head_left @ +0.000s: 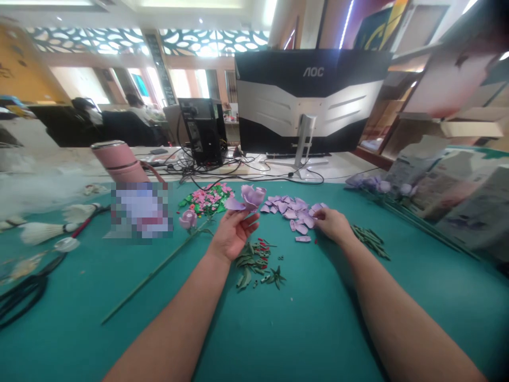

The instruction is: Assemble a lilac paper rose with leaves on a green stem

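Near twelve o'clock, the left hand (pixel 231 234) is pinching a maybe half-made flower (pixel 252 198); at one, the right hand (pixel 333 224) is touching unused petals (pixel 291 206), pinch unclear.

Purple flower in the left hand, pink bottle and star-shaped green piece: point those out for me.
Purple flower (pixel 251 198), head view: on its petals.
Pink bottle (pixel 120 164), head view: on the side of its body.
Star-shaped green piece (pixel 276 277), head view: on its centre.

On the surface (pixel 310 334), petals (pixel 290 214) are flanked by a stemmed flower (pixel 153 272) at left and stem pieces (pixel 371 241) at right, while leaf pieces (pixel 247 261) are set before the petals and a monitor (pixel 312 101) behind.
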{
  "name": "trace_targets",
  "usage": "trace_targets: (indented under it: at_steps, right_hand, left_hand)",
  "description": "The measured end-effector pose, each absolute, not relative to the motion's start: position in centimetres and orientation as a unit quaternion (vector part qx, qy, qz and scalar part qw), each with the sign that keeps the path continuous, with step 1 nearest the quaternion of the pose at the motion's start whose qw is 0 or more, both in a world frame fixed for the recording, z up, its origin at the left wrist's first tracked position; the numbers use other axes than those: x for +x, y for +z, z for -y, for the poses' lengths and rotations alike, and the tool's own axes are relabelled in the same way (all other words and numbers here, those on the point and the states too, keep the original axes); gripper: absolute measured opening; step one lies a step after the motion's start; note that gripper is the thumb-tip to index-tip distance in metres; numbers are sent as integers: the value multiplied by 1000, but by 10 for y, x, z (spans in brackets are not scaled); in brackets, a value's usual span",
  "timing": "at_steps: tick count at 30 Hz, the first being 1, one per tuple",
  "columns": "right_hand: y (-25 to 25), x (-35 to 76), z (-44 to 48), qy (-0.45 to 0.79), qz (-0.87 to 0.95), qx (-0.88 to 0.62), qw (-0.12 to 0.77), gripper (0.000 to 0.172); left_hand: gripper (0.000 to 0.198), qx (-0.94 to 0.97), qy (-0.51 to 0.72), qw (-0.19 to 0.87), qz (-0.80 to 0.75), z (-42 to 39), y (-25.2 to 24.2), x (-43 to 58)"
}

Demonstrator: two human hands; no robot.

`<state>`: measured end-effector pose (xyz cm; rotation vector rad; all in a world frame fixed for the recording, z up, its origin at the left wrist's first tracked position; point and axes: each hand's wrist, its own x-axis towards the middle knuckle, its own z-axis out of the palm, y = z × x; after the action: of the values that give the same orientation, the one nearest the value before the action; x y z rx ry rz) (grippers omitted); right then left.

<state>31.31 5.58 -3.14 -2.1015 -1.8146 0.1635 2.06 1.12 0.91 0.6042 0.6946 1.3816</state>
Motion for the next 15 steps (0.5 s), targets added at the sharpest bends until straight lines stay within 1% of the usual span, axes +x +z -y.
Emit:
trace_targets:
  at_steps: [5, 7, 9, 13, 15]
  right_hand:
    - [-28, 314, -47, 44, 673, -706, 217, 18]
    - [-34, 322, -51, -10, 679, -683, 267, 14]
    - [-42, 330, -58, -31, 688, -658, 305, 14]
    - [-47, 330, -64, 20, 649, -672, 357, 15]
    - [-42, 319, -59, 57, 662, -618, 421, 12]
  left_hand:
    - [20, 261, 615, 684, -293, -4, 7, 23]
    - [22, 259, 613, 691, -283, -4, 4, 24]
    - [24, 257, 615, 692, -276, -5, 1, 24]
    - [26, 253, 620, 693, -266, -6, -3, 24]
    - [26, 253, 620, 695, -262, -6, -4, 25]
